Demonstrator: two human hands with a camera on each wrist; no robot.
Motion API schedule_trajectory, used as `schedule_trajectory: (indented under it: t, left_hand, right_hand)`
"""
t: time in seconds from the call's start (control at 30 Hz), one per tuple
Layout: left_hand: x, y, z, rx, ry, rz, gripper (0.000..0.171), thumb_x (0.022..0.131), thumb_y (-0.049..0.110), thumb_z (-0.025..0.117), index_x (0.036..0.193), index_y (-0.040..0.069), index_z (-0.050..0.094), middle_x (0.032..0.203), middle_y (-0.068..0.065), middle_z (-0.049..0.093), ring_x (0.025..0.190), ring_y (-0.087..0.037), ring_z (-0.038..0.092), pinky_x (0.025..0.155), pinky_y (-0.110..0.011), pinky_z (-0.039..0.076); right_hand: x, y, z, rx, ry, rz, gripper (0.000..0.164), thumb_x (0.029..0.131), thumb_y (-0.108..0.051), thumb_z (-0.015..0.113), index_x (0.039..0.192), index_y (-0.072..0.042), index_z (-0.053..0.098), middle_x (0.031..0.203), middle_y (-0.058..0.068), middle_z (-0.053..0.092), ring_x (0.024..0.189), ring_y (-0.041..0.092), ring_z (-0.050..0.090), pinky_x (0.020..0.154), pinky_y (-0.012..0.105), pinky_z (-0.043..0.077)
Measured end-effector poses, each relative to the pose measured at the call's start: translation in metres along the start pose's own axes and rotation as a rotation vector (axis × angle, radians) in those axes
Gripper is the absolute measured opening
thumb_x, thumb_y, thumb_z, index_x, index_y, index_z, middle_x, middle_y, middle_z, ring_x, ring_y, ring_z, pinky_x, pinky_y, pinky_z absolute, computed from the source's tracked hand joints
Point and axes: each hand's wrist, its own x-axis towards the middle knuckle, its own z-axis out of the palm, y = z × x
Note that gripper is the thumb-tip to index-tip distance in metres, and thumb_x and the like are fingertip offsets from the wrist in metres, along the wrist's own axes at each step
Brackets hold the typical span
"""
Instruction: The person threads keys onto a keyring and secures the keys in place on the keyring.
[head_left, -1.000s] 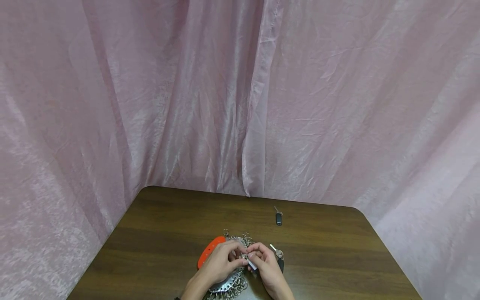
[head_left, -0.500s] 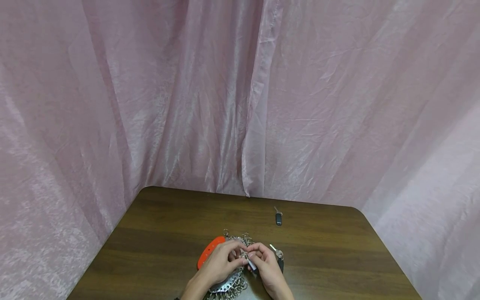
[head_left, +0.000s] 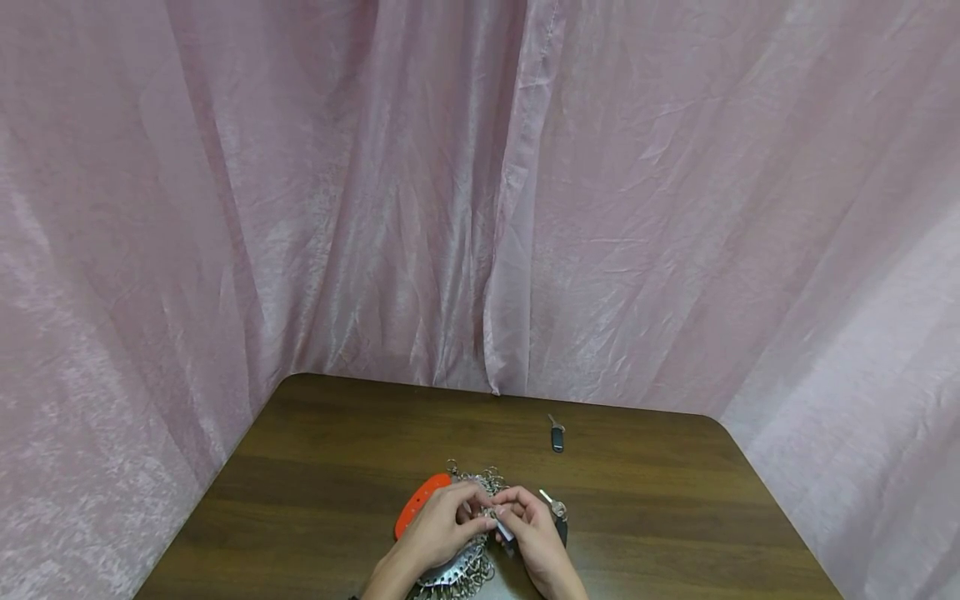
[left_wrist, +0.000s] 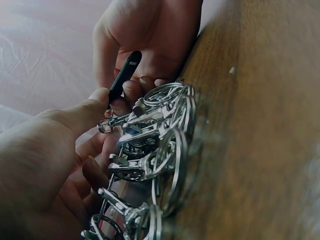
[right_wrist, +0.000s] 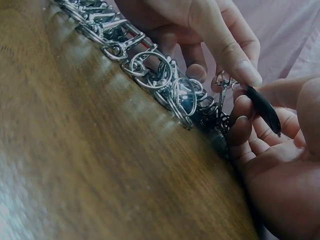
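A ring-shaped metal rack (head_left: 442,575) hung with many clasps and split rings (left_wrist: 172,165) lies at the table's near side, an orange oval piece (head_left: 420,504) at its left. Over it, my left hand (head_left: 438,525) has thumb and fingers drawn together at a small metal clasp (right_wrist: 223,82) on the rim. My right hand (head_left: 532,533) pinches a slim dark key fob (left_wrist: 124,77), a pale face showing in the head view. The fob's end meets my left thumb tip. Fingers partly hide where fob and clasp come together.
One key with a black fob (head_left: 557,439) lies farther back on the brown wooden table (head_left: 337,450). Another key with a dark fob (head_left: 560,527) lies just right of my right hand. Pink curtains (head_left: 420,208) hang around the table.
The dark fob in my right hand tilts slightly between the frames. Both hands stay in the same place over the rack.
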Motion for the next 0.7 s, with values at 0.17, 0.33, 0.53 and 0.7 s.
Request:
schedule_trajectory:
  t: [0.17, 0.33, 0.53, 0.7]
  left_hand:
    - [0.0007, -0.0007, 0.0001, 0.001, -0.005, -0.015, 0.015, 0.093, 0.032, 0.083, 0.098, 0.026, 0.07, 0.089, 0.011, 0.062, 0.07, 0.001, 0.058, 0.065, -0.022, 0.051]
    - [0.0009, -0.0014, 0.0006, -0.01, -0.007, -0.016, 0.016, 0.093, 0.032, 0.083, 0.101, 0.026, 0.07, 0.088, 0.012, 0.061, 0.07, 0.001, 0.058, 0.065, -0.022, 0.051]
    - [0.0003, -0.0015, 0.0009, -0.019, 0.004, 0.015, 0.018, 0.093, 0.029, 0.083, 0.11, 0.027, 0.076, 0.087, 0.012, 0.062, 0.068, 0.001, 0.057, 0.064, -0.022, 0.051]
    - [-0.0005, -0.0017, 0.0011, -0.022, 0.008, 0.029, 0.015, 0.093, 0.027, 0.084, 0.107, 0.026, 0.077, 0.09, 0.011, 0.064, 0.07, 0.001, 0.058, 0.065, -0.022, 0.052]
  right_hand:
    - [0.0, -0.0005, 0.0001, 0.004, -0.015, -0.015, 0.035, 0.102, 0.0, 0.065, 0.121, 0.023, 0.048, 0.092, 0.002, 0.066, 0.075, 0.009, 0.062, 0.068, 0.021, 0.052]
    - [0.0001, -0.0014, 0.0002, 0.0, -0.015, -0.011, 0.036, 0.102, -0.001, 0.065, 0.121, 0.023, 0.047, 0.091, 0.003, 0.065, 0.076, 0.01, 0.062, 0.069, 0.021, 0.052]
    - [0.0007, -0.0003, -0.0019, 0.001, -0.019, -0.004, 0.036, 0.103, -0.001, 0.063, 0.123, 0.022, 0.045, 0.09, 0.001, 0.066, 0.074, 0.009, 0.062, 0.068, 0.021, 0.052]
    - [0.0004, 0.0001, -0.0022, -0.001, -0.013, 0.003, 0.036, 0.103, -0.001, 0.065, 0.123, 0.021, 0.045, 0.091, 0.003, 0.066, 0.074, 0.01, 0.062, 0.069, 0.022, 0.052]
